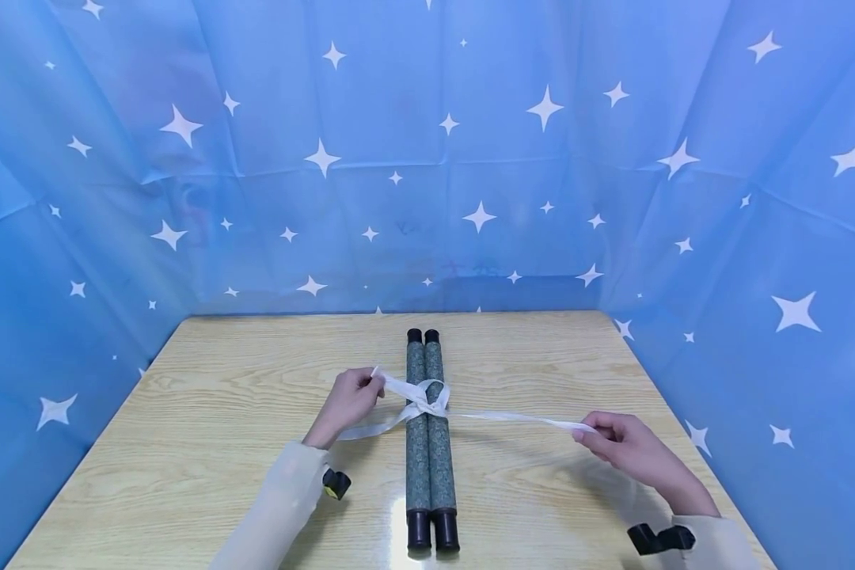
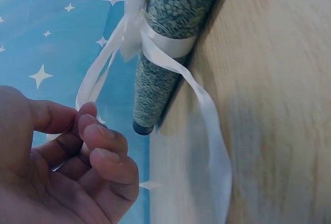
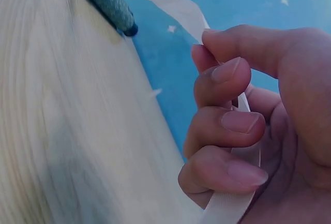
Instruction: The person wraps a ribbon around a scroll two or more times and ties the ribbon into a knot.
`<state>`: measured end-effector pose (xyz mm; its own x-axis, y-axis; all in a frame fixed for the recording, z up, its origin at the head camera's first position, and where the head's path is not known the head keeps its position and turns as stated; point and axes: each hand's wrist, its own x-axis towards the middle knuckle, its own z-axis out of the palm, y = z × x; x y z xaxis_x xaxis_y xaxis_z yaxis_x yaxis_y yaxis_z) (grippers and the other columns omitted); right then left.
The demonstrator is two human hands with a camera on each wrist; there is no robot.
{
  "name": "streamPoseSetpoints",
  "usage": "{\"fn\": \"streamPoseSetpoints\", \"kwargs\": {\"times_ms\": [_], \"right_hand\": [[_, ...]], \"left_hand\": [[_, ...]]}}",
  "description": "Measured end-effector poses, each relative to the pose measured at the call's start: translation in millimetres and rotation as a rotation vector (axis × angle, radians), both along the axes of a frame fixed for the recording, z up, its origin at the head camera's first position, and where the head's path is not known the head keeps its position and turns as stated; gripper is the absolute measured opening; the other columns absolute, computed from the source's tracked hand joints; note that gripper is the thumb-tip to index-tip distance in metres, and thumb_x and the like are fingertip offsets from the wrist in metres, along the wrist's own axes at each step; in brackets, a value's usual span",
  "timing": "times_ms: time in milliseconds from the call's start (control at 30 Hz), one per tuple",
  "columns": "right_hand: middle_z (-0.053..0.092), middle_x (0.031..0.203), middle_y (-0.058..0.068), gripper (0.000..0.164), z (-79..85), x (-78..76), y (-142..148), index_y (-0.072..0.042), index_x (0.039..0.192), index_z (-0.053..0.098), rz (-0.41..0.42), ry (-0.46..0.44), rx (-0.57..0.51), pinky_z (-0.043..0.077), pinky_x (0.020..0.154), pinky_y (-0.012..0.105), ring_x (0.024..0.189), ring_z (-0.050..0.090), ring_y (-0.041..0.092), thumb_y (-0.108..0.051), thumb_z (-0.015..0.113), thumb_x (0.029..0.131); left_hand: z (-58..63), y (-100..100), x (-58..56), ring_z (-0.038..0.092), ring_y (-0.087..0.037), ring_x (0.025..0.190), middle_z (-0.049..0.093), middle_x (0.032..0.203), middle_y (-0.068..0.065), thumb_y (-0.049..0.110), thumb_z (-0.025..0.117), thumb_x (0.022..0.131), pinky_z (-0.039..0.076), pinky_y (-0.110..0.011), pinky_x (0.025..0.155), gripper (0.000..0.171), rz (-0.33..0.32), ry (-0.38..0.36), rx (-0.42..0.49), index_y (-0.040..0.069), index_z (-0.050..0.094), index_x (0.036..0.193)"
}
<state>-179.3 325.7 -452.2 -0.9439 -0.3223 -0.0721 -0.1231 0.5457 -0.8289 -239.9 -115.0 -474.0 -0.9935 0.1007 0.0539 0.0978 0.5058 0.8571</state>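
A green patterned scroll (image 1: 417,459), rolled from both ends into two rods with dark end knobs, lies lengthwise on the table. Round its middle passes a white ribbon (image 1: 420,404), knotted on top with a small loop at the knot. My left hand (image 1: 347,404), left of the scroll, pinches a ribbon loop between thumb and forefinger; in the left wrist view a loose ribbon tail (image 2: 213,131) hangs beside it. Out to the right, my right hand (image 1: 630,447) pinches the other ribbon tail (image 3: 181,12), drawn nearly straight from the knot, its end running through the curled fingers.
The wood-grain table (image 1: 256,356) carries the scroll. A blue curtain with white stars (image 1: 427,198) stands behind the table and along both sides. Black wrist devices (image 1: 336,483) sit on both sleeves.
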Motion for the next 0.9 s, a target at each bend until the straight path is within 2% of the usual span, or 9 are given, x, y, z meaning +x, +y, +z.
{"fn": "streamPoseSetpoints", "kwargs": {"times_ms": [200, 333, 433, 567, 733, 833, 900], "right_hand": [[0.034, 0.059, -0.004, 0.039, -7.0, 4.3, 17.2, 0.005, 0.094, 0.06, -0.002, -0.025, 0.023, 0.035, 0.046, 0.03, 0.047, 0.031, 0.012, -0.034, 0.059, 0.099], [0.035, 0.059, -0.006, 0.035, -15.0, 5.6, 26.5, 0.002, 0.094, 0.064, 0.006, -0.016, 0.065, 0.036, 0.047, 0.029, 0.048, 0.032, 0.008, -0.032, 0.059, 0.099], [0.04, 0.06, -0.006, 0.032, -20.5, 6.2, 30.8, -0.002, 0.093, 0.066, -0.002, -0.029, 0.126, 0.039, 0.049, 0.027, 0.05, 0.037, 0.005, -0.034, 0.061, 0.098], [0.05, 0.063, -0.002, 0.03, -25.4, 7.7, 33.3, -0.005, 0.093, 0.066, 0.01, -0.046, 0.179, 0.041, 0.052, 0.026, 0.053, 0.044, 0.007, -0.035, 0.062, 0.097], [0.063, 0.082, 0.0, 0.028, -23.6, 10.8, 30.5, -0.008, 0.1, 0.071, -0.017, 0.002, 0.275, 0.045, 0.063, 0.027, 0.07, 0.054, 0.009, -0.035, 0.065, 0.095], [0.068, 0.098, 0.001, 0.037, -19.2, 11.3, 27.6, -0.006, 0.11, 0.071, -0.066, 0.02, 0.314, 0.05, 0.073, 0.032, 0.087, 0.062, 0.016, -0.038, 0.066, 0.093], [0.069, 0.106, 0.007, 0.044, -16.0, 10.5, 25.6, -0.002, 0.117, 0.068, -0.091, 0.017, 0.298, 0.051, 0.077, 0.035, 0.095, 0.065, 0.022, -0.039, 0.066, 0.093]], "left_hand": [[-7.2, -3.3, 0.0, 0.035, -0.015, 0.048, 0.048, 0.06, -0.002, 0.022, 0.047, 0.103, 0.032, -0.028, 0.048, 0.035, 0.019, -0.03, -0.049, 0.001, 0.069, 0.085], [-14.6, -4.6, -2.1, 0.038, -0.016, 0.051, 0.055, 0.064, -0.003, 0.022, 0.047, 0.102, 0.034, -0.029, 0.052, 0.036, 0.019, -0.045, -0.085, 0.003, 0.07, 0.083], [-19.4, -5.2, -3.3, 0.039, -0.016, 0.052, 0.058, 0.066, -0.003, 0.02, 0.048, 0.101, 0.035, -0.028, 0.054, 0.033, 0.007, -0.04, -0.104, 0.003, 0.07, 0.082], [-22.8, -5.5, -2.7, 0.037, -0.014, 0.049, 0.053, 0.06, -0.001, 0.016, 0.051, 0.098, 0.034, -0.026, 0.051, 0.03, -0.02, -0.01, -0.134, 0.005, 0.064, 0.074], [-23.2, -6.5, -0.2, 0.035, -0.012, 0.047, 0.044, 0.056, 0.001, 0.017, 0.057, 0.095, 0.032, -0.024, 0.047, 0.031, -0.023, 0.004, -0.184, 0.009, 0.052, 0.066], [-21.3, -8.4, 1.7, 0.041, -0.012, 0.05, 0.049, 0.06, 0.001, 0.023, 0.061, 0.094, 0.036, -0.026, 0.048, 0.024, 0.011, -0.002, -0.24, 0.009, 0.059, 0.074], [-17.8, -9.9, 3.3, 0.047, -0.014, 0.054, 0.055, 0.067, 0.0, 0.029, 0.064, 0.093, 0.04, -0.029, 0.051, 0.021, 0.044, -0.007, -0.271, 0.009, 0.064, 0.086]]}}
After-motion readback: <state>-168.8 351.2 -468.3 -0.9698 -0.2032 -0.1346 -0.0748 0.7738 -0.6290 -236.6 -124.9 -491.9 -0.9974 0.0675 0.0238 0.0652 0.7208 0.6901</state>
